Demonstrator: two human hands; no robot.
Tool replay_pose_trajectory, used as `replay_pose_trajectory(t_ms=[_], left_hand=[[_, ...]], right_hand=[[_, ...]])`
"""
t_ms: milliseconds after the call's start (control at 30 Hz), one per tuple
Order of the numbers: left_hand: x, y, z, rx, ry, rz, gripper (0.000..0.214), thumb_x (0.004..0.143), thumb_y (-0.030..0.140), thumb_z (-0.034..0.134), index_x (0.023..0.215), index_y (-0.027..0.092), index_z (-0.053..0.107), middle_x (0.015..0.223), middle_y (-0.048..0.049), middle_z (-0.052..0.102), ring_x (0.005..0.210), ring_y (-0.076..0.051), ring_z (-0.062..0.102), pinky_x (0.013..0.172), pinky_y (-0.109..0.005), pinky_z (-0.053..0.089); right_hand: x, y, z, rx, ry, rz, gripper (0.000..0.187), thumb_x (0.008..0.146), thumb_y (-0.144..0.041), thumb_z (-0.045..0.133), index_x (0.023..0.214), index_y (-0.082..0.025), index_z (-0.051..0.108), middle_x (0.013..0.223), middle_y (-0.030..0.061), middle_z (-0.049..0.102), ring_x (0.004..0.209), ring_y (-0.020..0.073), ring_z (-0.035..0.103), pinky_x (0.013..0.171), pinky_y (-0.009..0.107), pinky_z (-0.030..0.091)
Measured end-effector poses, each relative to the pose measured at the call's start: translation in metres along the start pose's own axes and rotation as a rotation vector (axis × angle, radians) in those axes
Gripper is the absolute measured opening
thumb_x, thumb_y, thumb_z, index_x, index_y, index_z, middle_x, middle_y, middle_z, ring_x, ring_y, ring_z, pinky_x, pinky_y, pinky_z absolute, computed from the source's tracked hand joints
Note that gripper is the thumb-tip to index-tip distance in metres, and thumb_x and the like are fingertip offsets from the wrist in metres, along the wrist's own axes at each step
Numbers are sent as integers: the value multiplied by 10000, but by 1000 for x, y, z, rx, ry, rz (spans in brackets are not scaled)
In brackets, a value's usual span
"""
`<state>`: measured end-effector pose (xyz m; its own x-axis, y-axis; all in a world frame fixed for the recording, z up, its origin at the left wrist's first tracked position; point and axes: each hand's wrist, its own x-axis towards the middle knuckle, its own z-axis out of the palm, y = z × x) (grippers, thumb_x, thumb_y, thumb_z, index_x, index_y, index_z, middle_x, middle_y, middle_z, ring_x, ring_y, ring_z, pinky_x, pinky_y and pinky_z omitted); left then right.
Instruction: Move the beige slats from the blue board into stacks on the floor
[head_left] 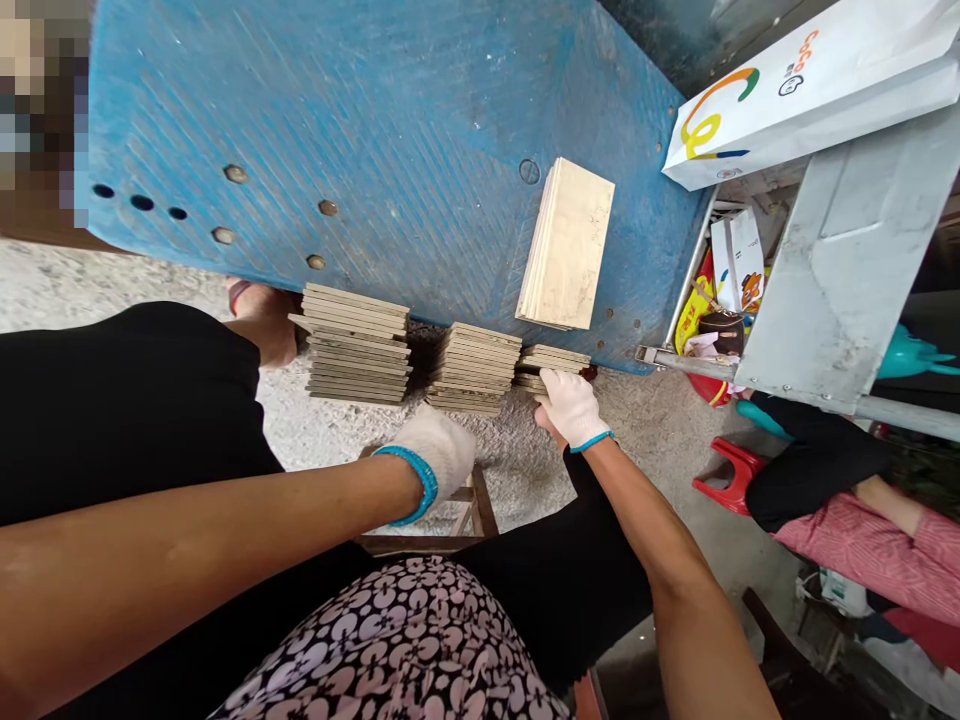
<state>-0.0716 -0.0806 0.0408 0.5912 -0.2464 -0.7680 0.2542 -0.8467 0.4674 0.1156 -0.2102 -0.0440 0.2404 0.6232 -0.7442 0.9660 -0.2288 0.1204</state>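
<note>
Right now your right hand (574, 408), in a white glove, rests on the small stack of tiles (551, 365) at the edge of the blue counter (375, 130), fingers curled over its near end; whether the grip actually pinches a tile is hidden beneath the glove. Your left hand (435, 452), gloved too, hangs loosely closed above the wooden stool (469, 520), holding nothing you can see. Two taller stacks (358, 343) (474, 368) stand to the left, and a flat pile (566, 243) lies on the counter.
</note>
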Motion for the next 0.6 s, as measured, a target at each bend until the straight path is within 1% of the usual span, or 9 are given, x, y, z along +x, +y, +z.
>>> replay_pose_trajectory(t_ms=[100,200,267,300,367,467,533,600], left_hand=[[2,-1,-4,-1,-42,-8,435,773,-3,611,1194,69,697,1138,-231,690,1017,-401,660,842,-503,495],[4,-1,-7,-3,-77,-18,479,755,4,648,1231,47,672,1173,-253,673,1053,-403,649,873,-512,489],[4,-1,-6,1,-44,-18,450,785,10,616,1230,42,675,1167,-257,675,1048,-402,654,866,-511,495],[3,-1,-6,3,-35,-15,444,787,8,610,1224,43,680,1159,-257,678,1037,-402,659,856,-509,501],[3,0,-4,5,-25,-8,451,779,-1,611,1221,50,686,1147,-258,682,1004,-403,670,835,-506,513],[4,0,-3,-10,-40,-3,473,750,-3,650,1218,53,690,1135,-264,684,982,-412,675,823,-517,518],[6,0,-3,-14,-24,7,455,749,3,654,1200,41,697,1130,-271,683,983,-423,672,821,-528,513],[8,-1,-3,-34,-20,12,430,747,1,647,1170,41,711,1120,-273,685,984,-429,672,814,-532,512]], right_hand=[[-13,3,2,32,101,-39,255,989,-295,468,1177,-178,596,1177,129,655,1056,246,605,906,339,437],[-26,7,4,101,215,-50,269,1008,-288,413,1047,-185,659,1060,107,702,956,230,633,849,324,443],[-32,12,2,169,274,-16,271,999,-317,439,983,-193,680,976,94,723,873,223,650,803,319,450],[-33,15,-1,214,313,21,266,989,-333,459,961,-196,685,959,89,727,855,221,654,796,316,454],[-30,23,-9,342,430,135,259,973,-357,479,961,-201,685,979,82,731,874,217,660,814,311,466],[-12,37,-23,609,603,335,299,937,-413,502,1052,-190,663,1064,78,723,957,210,661,889,311,486],[6,45,-29,780,654,437,384,897,-453,533,1132,-167,635,1100,87,715,1001,211,662,945,327,488],[26,54,-31,879,651,520,464,865,-477,553,1183,-144,615,1107,102,710,1025,219,661,973,349,486]])
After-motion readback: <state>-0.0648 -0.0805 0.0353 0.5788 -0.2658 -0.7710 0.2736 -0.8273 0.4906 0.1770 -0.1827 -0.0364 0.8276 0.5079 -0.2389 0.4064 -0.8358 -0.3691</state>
